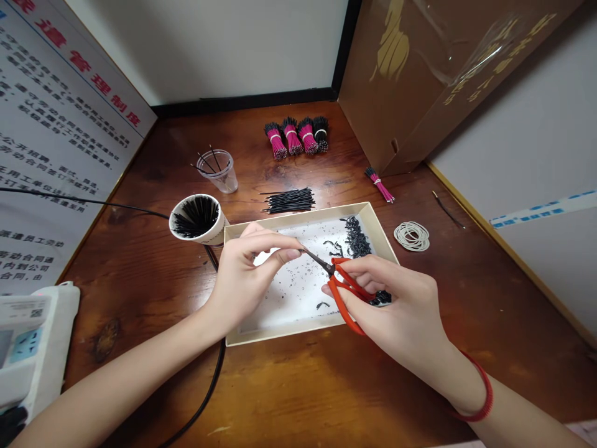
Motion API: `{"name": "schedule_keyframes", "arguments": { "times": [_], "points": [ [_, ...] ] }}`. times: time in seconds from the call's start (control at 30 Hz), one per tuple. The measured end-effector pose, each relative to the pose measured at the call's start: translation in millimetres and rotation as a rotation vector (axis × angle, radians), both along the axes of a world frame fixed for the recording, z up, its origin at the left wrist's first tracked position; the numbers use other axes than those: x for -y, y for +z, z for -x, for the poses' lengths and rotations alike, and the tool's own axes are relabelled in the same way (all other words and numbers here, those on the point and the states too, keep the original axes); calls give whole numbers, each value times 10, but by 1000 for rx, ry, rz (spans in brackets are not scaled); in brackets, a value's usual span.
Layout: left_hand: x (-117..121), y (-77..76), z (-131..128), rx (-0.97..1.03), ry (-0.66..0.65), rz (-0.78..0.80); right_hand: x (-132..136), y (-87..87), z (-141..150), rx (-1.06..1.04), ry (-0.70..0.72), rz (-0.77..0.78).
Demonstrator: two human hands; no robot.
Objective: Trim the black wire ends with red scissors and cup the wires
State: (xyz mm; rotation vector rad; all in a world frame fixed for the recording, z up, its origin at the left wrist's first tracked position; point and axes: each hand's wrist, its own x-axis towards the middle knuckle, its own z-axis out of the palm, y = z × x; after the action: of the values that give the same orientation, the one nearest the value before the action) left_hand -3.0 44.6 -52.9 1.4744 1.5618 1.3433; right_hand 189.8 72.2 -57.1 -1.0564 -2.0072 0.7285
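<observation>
My left hand (247, 274) is pinched shut on a thin black wire piece (305, 252), held over a shallow cream tray (373, 221). My right hand (396, 305) is wrapped around red-handled scissors (347, 292), whose dark blades meet the wire's tip above the tray. Black wire offcuts (357, 236) lie heaped at the tray's far right corner, and tiny scraps dot its white floor. A paper cup (198, 219) full of black wires stands just left of the tray.
Loose black wires (289, 200) lie behind the tray. Further back are pink-and-black wire bundles (296, 137), a clear plastic cup (218, 169), one small bundle (380, 185), white rubber bands (411, 236), a brown cardboard box (420, 81), a black cable (205, 392) and a white device (32, 342).
</observation>
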Motion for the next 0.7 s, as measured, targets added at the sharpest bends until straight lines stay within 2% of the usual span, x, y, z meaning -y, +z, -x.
{"name": "schedule_keyframes", "arguments": {
  "times": [0.7],
  "points": [
    [-6, -17, 1, 2, 1, -12, 4, 7, -21, 12, -20, 24]
  ]
}}
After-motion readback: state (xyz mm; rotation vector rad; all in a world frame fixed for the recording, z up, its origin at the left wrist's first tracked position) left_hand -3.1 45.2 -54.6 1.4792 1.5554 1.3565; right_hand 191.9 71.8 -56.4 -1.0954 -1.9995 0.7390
